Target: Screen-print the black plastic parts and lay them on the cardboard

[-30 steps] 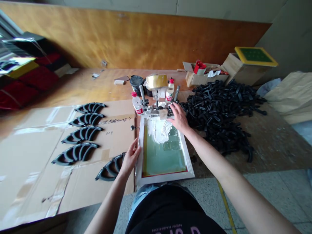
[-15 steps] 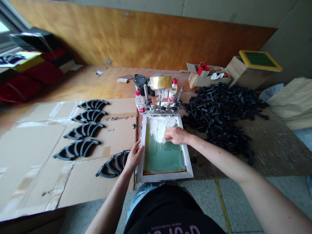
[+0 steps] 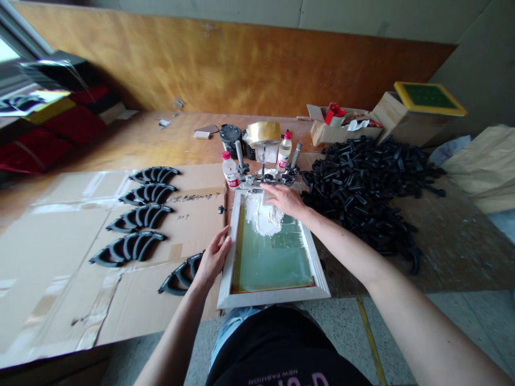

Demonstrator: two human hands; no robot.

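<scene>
A silver-edged printing screen with a green mesh is in front of me, its near edge tilted up towards me. Thick white ink lies over the far part of the mesh. My left hand grips the screen's left rail, its fingertips curled at the edge. Near the hinge end is my right hand, index finger stretched out, holding a pale squeegee that is mostly hidden under the fingers. Beside my left forearm sits a black curved part group, partly covered by that arm.
Several fans of black curved parts lie on the cardboard at left. A big pile of black parts is at right. Behind the hinge clamp stand red-capped bottles, a black tub and a tape roll.
My right hand has moved away from me to the screen's far end, its index finger now straightened. The screen's near edge has risen, with my left hand still on the rail.
</scene>
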